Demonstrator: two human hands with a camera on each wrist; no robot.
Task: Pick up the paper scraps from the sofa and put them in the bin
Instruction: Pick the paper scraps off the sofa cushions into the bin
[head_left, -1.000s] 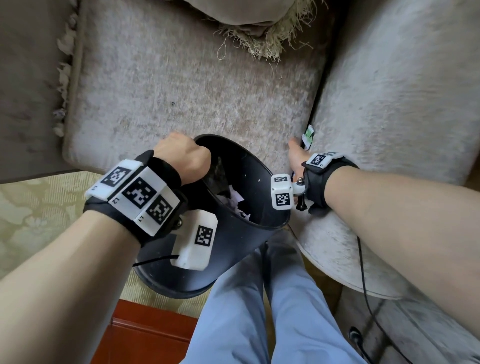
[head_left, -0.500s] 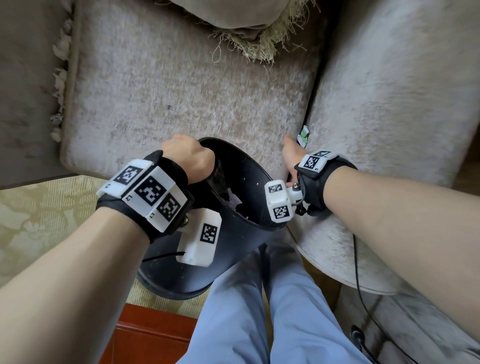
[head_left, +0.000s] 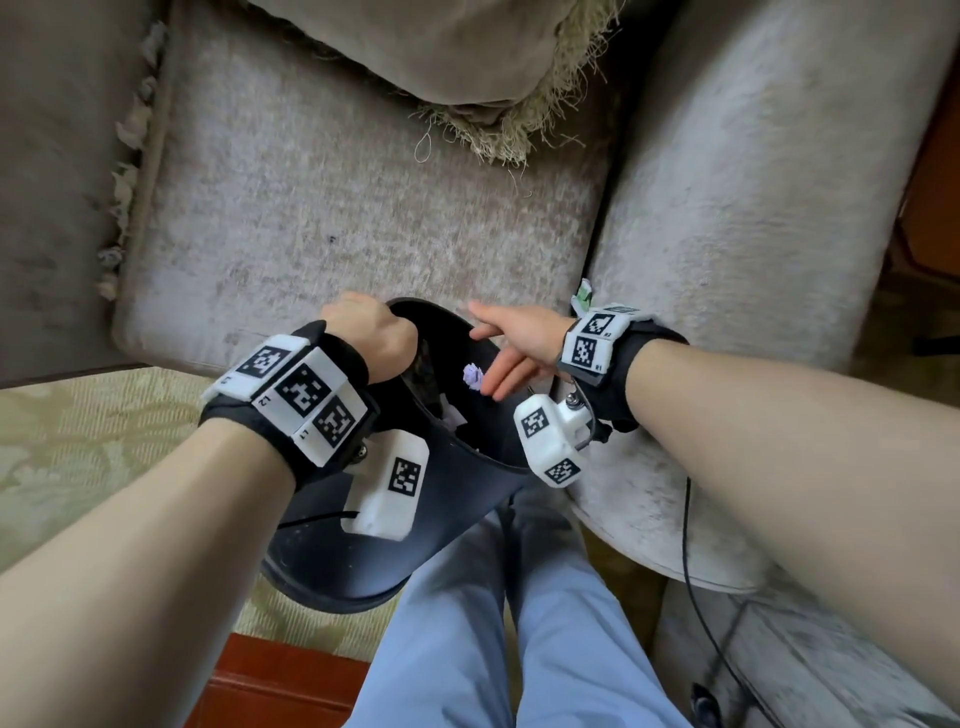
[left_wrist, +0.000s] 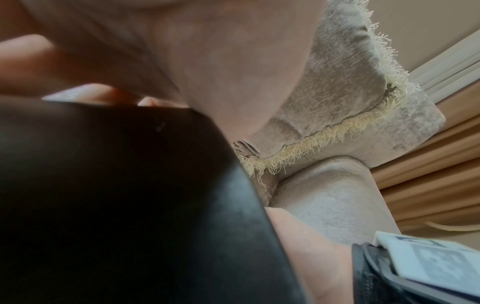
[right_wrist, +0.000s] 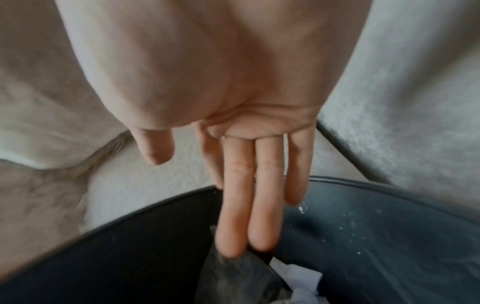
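Observation:
My left hand (head_left: 371, 340) grips the far rim of the black bin (head_left: 363, 561), which is held tilted against the sofa's front edge. Its fingers (left_wrist: 85, 94) curl over the rim in the left wrist view. My right hand (head_left: 485, 353) is over the bin's mouth with straight, spread fingers (right_wrist: 262, 205) and holds nothing. A pale purple scrap (head_left: 471, 375) is just under those fingers, inside the mouth. White scraps (right_wrist: 298, 275) lie deeper in the bin. A green-and-white scrap (head_left: 583, 297) sticks out of the gap between seat cushion and armrest, behind my right wrist.
The grey seat cushion (head_left: 337, 197) stretches beyond the bin. A fringed pillow (head_left: 467, 78) lies at its back. The armrest (head_left: 727, 234) rises on the right. A black cable (head_left: 691, 571) hangs by my right forearm, and my legs (head_left: 519, 649) are below the bin.
My right hand left the gap by the armrest, swung left over the bin's mouth and opened its fingers. The pale scrap now shows below them. My left hand kept its hold on the rim.

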